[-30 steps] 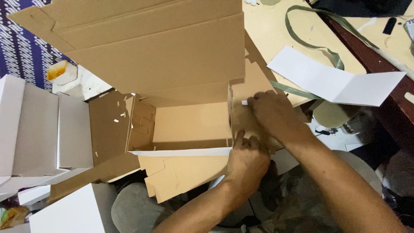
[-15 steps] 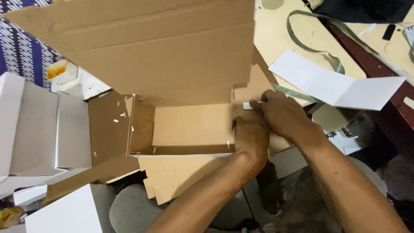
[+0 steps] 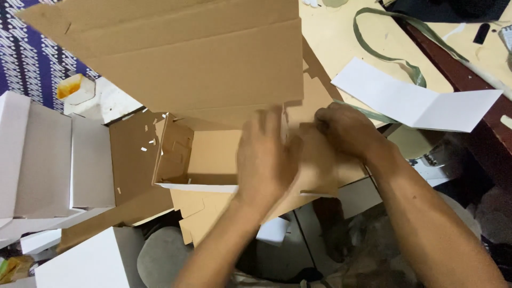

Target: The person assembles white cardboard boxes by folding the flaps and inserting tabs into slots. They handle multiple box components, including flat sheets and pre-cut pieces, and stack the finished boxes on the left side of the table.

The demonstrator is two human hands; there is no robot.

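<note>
**A:** Start at the left. What's there?

**B:** White cardboard boxes (image 3: 48, 154), folded and set side by side; I count two upright ones, plus another white box (image 3: 85, 264) at the bottom left corner. Behind them is a blue patterned cloth (image 3: 32, 58).

**A:** And moving in?

**B:** One brown cardboard box (image 3: 208, 154), half-assembled and open toward the camera. Its big lid flap (image 3: 186, 48) stands up over the top and hides whatever lies behind it. A loose brown sheet (image 3: 202, 213) sits under the front edge.

**A:** Where are the hands?

**B:** Both are at the box's right side wall. The left hand (image 3: 266, 160) lies spread flat, fingers up, pressed against the inner face of that wall, not closed around anything. It covers the right part of the box's inside. The right hand (image 3: 344, 130) is just beside it, on the outer side, fingers curled and pinching the top edge of the same cardboard wall. The wall stands between the two hands.

**A:** Further right?

**B:** One folded white card (image 3: 416, 104) lying open on a pale tabletop (image 3: 330, 48), and one green strap (image 3: 389, 48) looping across behind it. The dark edge of the table runs down the far right.
</note>
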